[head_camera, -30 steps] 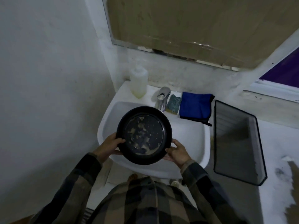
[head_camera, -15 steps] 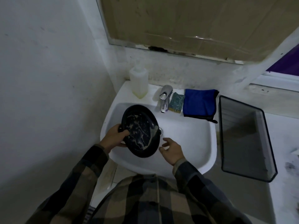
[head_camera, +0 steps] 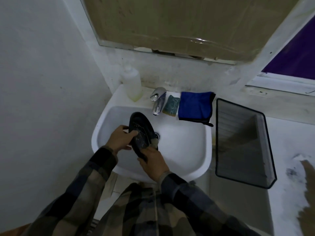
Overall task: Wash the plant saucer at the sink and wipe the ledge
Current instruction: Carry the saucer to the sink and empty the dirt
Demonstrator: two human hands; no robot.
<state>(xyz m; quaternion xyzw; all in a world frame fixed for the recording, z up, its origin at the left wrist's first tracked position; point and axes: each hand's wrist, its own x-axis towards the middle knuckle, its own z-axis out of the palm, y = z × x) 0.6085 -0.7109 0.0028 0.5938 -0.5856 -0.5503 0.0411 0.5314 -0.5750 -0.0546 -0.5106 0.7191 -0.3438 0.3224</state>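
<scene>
The black plant saucer (head_camera: 140, 128), smeared with pale dirt, is tilted steeply inside the white sink (head_camera: 184, 150), its dirty face turned to the right. My left hand (head_camera: 120, 139) grips its left rim, thumb on the inner face. My right hand (head_camera: 153, 163) holds the lower rim from below, fingers curled round the edge. The drain shows just right of the saucer. A chrome tap (head_camera: 158, 101) stands at the sink's back, and no water is visible. A green sponge (head_camera: 171, 105) and a folded blue cloth (head_camera: 195, 106) lie on the sink's back ledge.
A translucent soap bottle (head_camera: 132, 84) stands at the ledge's back left. A black wire-mesh basket (head_camera: 242, 147) sits right of the sink on a dusty white counter (head_camera: 289, 167). A wall is close on the left; a cardboard-covered mirror hangs above.
The saucer went from level above the sink, held by both hands, to steeply tilted lower in the basin. My right hand let go briefly and now holds the lower rim.
</scene>
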